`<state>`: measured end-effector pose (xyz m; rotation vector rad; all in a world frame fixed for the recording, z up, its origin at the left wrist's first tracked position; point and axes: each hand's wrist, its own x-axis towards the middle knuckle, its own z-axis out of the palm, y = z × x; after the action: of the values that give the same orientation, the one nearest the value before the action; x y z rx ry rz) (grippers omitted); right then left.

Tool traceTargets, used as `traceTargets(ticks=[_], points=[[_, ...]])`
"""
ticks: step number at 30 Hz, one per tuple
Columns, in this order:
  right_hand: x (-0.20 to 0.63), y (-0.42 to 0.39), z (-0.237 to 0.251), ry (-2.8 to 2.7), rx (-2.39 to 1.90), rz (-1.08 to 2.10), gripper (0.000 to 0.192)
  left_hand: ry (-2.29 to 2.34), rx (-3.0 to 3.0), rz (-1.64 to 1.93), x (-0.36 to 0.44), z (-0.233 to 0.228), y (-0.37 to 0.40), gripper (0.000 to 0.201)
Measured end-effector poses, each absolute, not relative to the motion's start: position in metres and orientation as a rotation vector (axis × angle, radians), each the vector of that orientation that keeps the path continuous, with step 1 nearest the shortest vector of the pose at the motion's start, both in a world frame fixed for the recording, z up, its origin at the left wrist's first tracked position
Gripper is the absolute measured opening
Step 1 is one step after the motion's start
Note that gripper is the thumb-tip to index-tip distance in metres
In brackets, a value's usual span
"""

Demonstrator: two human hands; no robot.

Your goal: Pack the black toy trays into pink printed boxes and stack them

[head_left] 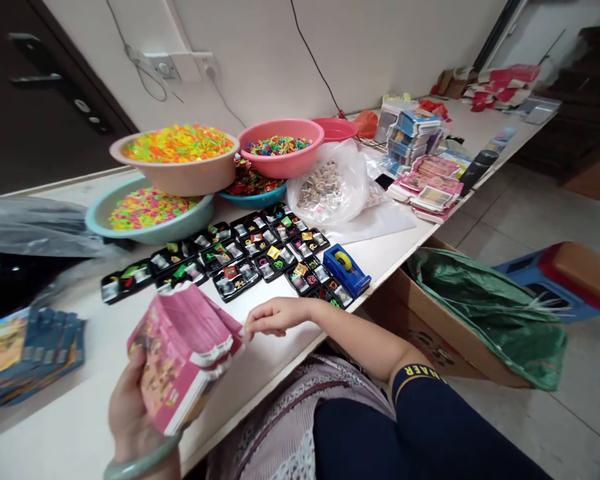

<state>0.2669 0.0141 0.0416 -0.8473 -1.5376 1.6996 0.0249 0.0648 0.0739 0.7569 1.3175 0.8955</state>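
- I am seeing my left hand (130, 410) at the near edge of the table (95, 393), gripping a stack of packets (180, 363).
- My right hand (275, 315) is lying on the table just right of the stack, fingertips at its top edge.
- Rows of small trays (230, 257) are lying beyond both hands; a tape dispenser (347, 269) is sitting at their right end.
- Stacked basins (175, 167) are standing behind the trays, with a plastic bag (333, 183) to their right.
- Another pile of packets (23, 353) is lying to the left.
- A cardboard box (445, 327) is sitting on the floor right of the table.
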Motion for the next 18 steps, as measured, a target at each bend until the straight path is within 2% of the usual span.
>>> traceTargets(ticks=[2,5,8,12,18], points=[[0.271,0.009,0.038,-1.664,-1.045,1.646,0.016,1.241,0.762,0.897,0.015,0.075,0.067,0.049],[0.281,0.006,0.038,-1.649,-1.287,1.385,0.009,1.148,0.592,0.736,0.001,0.073,0.066,0.056],[0.288,0.016,0.05,-1.391,-1.157,1.294,0.007,1.184,0.532,0.516,0.005,0.076,0.051,0.062],[0.282,0.035,0.075,-1.032,-0.928,1.204,0.01,1.072,0.881,0.416,0.038,0.089,0.025,0.07],[0.268,0.031,0.09,-0.577,-0.679,1.423,0.016,1.067,1.2,0.357,0.065,0.095,0.027,0.075]])
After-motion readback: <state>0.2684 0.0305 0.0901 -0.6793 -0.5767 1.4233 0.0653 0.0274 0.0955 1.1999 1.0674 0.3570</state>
